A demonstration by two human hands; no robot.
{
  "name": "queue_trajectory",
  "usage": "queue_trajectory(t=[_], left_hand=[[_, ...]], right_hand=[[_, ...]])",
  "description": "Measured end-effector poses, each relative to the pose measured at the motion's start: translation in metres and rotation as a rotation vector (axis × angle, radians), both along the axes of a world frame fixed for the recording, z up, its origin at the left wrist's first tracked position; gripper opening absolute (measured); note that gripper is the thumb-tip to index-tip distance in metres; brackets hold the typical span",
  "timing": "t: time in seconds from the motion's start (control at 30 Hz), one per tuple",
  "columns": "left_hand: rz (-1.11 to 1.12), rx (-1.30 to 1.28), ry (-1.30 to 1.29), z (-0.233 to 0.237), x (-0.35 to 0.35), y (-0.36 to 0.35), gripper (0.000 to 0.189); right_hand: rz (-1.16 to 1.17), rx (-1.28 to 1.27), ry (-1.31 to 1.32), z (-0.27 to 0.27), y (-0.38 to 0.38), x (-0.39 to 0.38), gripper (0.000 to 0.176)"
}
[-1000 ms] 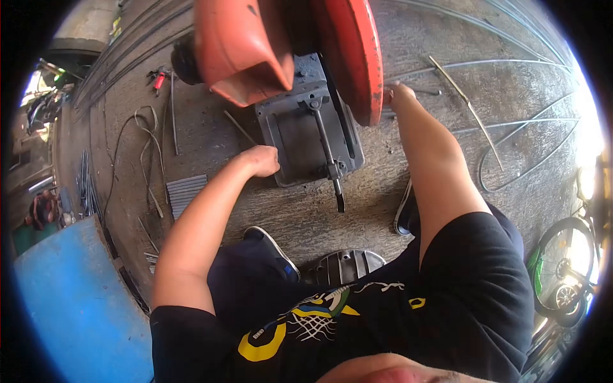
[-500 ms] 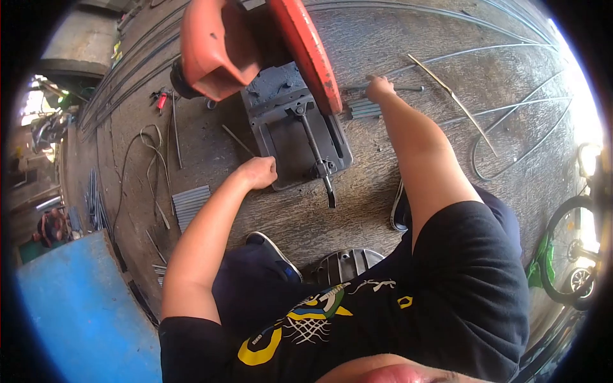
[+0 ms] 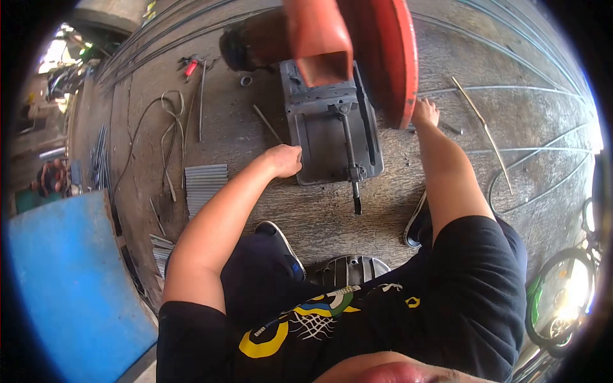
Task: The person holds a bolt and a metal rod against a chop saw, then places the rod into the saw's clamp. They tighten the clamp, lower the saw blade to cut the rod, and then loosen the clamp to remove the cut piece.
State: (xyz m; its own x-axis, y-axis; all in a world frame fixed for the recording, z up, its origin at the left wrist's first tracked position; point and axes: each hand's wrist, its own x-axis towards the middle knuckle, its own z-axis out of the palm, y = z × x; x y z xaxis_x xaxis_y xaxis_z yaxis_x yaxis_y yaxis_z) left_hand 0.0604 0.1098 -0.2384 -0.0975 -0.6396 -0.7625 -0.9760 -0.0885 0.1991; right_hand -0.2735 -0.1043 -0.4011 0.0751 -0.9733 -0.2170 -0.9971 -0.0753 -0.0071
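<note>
A red cut-off saw [image 3: 322, 41] with a round red guard [image 3: 405, 64] stands over its grey metal base [image 3: 322, 140]. My left hand [image 3: 287, 161] is closed at the left edge of the base, its fingers curled out of sight; what they hold cannot be made out. A clamp screw [image 3: 349, 143] runs along the base. My right hand [image 3: 426, 112] reaches just right of the guard, fingers apart and pointing down over short metal rods partly hidden by the hand and guard. One rod [image 3: 452, 128] shows beside that hand.
Cut rods [image 3: 205, 185] lie side by side on the left, near a looped cord [image 3: 171, 137] and a red-handled tool [image 3: 191, 67]. A blue panel [image 3: 76, 274] fills the lower left. Long rods [image 3: 511, 54] and a thin stick [image 3: 485, 131] lie right. A bicycle wheel [image 3: 535, 300] stands lower right.
The view has shifted, so the saw, base and floor items appear further right. The guard now covers more of the rods by my right hand. My left hand remains at the base's edge.
</note>
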Motion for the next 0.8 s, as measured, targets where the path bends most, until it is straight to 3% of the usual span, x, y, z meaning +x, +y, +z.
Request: queue_trajectory(t=[0.17, 0.23, 0.27, 0.37, 0.5, 0.53, 0.57, 0.6, 0.63, 0.67, 0.7, 0.8], left_hand=[[0.022, -0.019, -0.043, 0.012, 0.01, 0.009, 0.029], [0.032, -0.031, -0.052, 0.014, 0.014, 0.011, 0.024], [0.037, -0.05, -0.058, 0.024, 0.011, 0.012, 0.033], [0.017, -0.055, -0.151, 0.017, 0.018, 0.014, 0.033], [0.126, -0.189, -0.031, 0.036, 0.01, 0.025, 0.034], [0.333, -0.205, -0.016, 0.039, 0.002, 0.03, 0.03], [0.339, -0.219, -0.017, 0.029, -0.001, 0.034, 0.03], [0.562, -0.249, 0.118, 0.006, -0.001, 0.037, 0.026], [0.783, -0.272, 0.258, -0.018, -0.004, 0.042, 0.023], [1.056, -0.28, 0.587, -0.038, -0.011, 0.053, 0.017], [1.239, -0.318, 0.793, -0.035, -0.03, 0.064, 0.012], [1.402, -0.515, 0.764, -0.024, -0.075, 0.088, 0.009]], right_hand=[[0.004, 0.099, -0.194, 0.019, -0.005, -0.03, 0.029], [0.278, 0.19, -0.297, 0.007, -0.009, -0.05, 0.02], [0.372, 0.213, -0.276, 0.013, -0.006, -0.049, 0.014], [0.543, 0.291, -0.116, 0.046, 0.015, -0.047, 0.013], [0.741, 0.27, -0.172, 0.076, 0.045, -0.038, 0.016], [0.718, 0.299, -0.171, 0.076, 0.052, -0.031, 0.018], [0.693, 0.33, -0.172, 0.079, 0.06, -0.024, 0.022], [0.698, 0.319, -0.171, 0.088, 0.069, -0.016, 0.022], [0.651, 0.328, -0.218, 0.096, 0.08, -0.008, 0.022], [0.604, 0.34, -0.264, 0.103, 0.091, 0.0, 0.023], [0.609, 0.337, -0.259, 0.118, 0.104, 0.006, 0.023], [0.843, 0.255, -0.306, 0.13, 0.122, 0.017, 0.027]])
